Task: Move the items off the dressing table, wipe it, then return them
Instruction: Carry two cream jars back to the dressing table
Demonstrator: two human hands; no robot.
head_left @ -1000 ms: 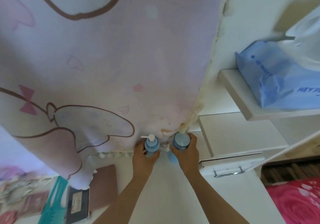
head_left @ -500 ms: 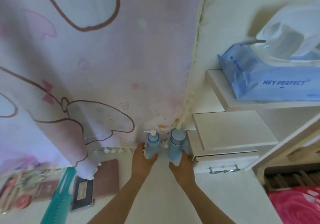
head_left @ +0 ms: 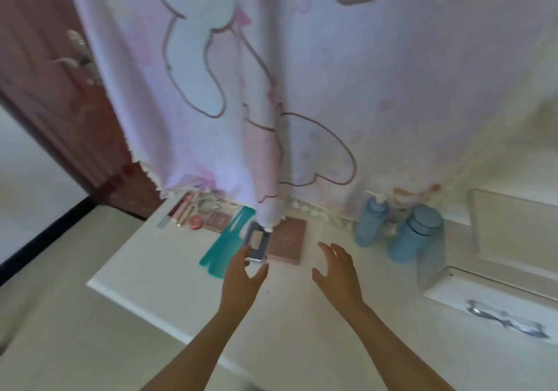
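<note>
On the white dressing table [head_left: 157,294] two blue bottles stand at the back right: a pump bottle [head_left: 370,224] and a wider capped bottle [head_left: 415,235]. A teal comb [head_left: 226,245], a dark compact [head_left: 256,241] and a pink-brown palette [head_left: 287,241] lie in the middle. My left hand [head_left: 243,273] hovers open just in front of the compact, fingertips near its front edge. My right hand [head_left: 338,265] is open and empty over bare tabletop, to the right of the palette and left of the bottles.
Several small cosmetics [head_left: 196,212] lie at the table's back left. A pink cartoon-print curtain [head_left: 271,88] hangs down onto the back of the table. A white drawer box [head_left: 498,270] with a metal handle stands at the right. A brown door [head_left: 60,104] is at the left.
Both hands have let go of the two blue bottles, which now stand on the table. The hands have moved left toward the compact and palette, and the view has swung left.
</note>
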